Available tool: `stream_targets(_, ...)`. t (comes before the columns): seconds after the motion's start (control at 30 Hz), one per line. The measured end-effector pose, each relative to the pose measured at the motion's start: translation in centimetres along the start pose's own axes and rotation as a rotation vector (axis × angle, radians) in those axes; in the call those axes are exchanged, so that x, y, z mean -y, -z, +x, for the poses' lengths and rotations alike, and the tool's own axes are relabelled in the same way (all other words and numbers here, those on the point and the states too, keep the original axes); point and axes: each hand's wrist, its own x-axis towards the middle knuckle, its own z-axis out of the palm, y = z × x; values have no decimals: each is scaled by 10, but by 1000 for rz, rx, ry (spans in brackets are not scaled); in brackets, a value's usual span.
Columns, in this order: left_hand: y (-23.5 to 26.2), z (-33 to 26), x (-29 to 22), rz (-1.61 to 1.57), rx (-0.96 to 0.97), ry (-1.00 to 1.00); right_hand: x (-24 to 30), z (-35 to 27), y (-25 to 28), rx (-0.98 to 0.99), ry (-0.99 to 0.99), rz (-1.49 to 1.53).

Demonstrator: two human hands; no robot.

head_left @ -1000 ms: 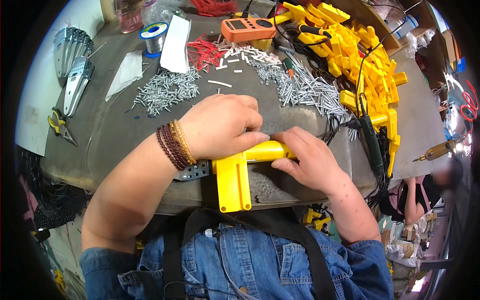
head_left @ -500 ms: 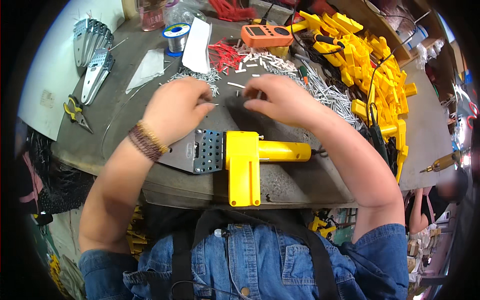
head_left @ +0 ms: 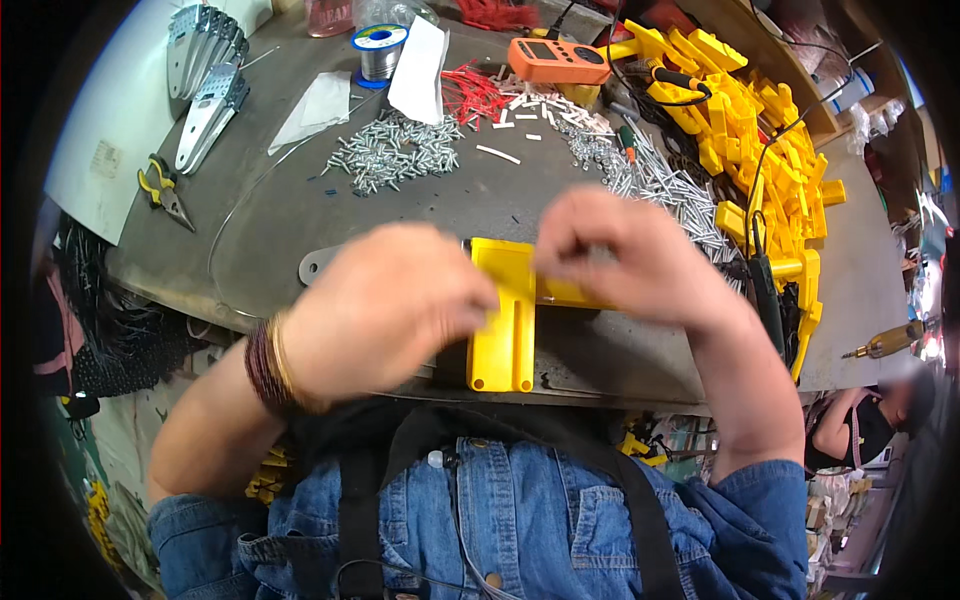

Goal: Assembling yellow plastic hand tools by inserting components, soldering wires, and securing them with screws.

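A yellow plastic T-shaped housing (head_left: 502,345) lies near the table's front edge, its side handle pointing right. A grey metal plate (head_left: 314,266) extends to the left of it; my left hand hides most of this plate. My left hand (head_left: 385,310) hovers over the plate and the housing's left edge, blurred, with curled fingers pinched together. Over the housing's handle is my right hand (head_left: 625,255), thumb and forefinger drawn together near the housing's upper right. Whatever either pinch holds is too small or blurred to make out. Beyond the hands sits a heap of small screws (head_left: 392,152).
Yellow plastic parts (head_left: 765,150) pile up at the right, beside long metal pins (head_left: 675,190). An orange meter (head_left: 558,62), solder spool (head_left: 379,55), red wires (head_left: 475,92) and white tubing pieces (head_left: 545,105) lie farther back. Pliers (head_left: 165,190) and metal plates (head_left: 212,115) are left.
Both hands have come back from beside the screw heap, down toward the yellow housing. My left hand now covers the metal plate. The view has shifted slightly.
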Motion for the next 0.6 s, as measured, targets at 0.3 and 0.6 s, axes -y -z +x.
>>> stream_targets(0.3,-7,-15,-35,-3,127,-25,34,-48,-39,32,46,143)
stream_targets(0.6,-20,-36,-31,275,-78,-228,5,-16,-10,-158,203,-290)
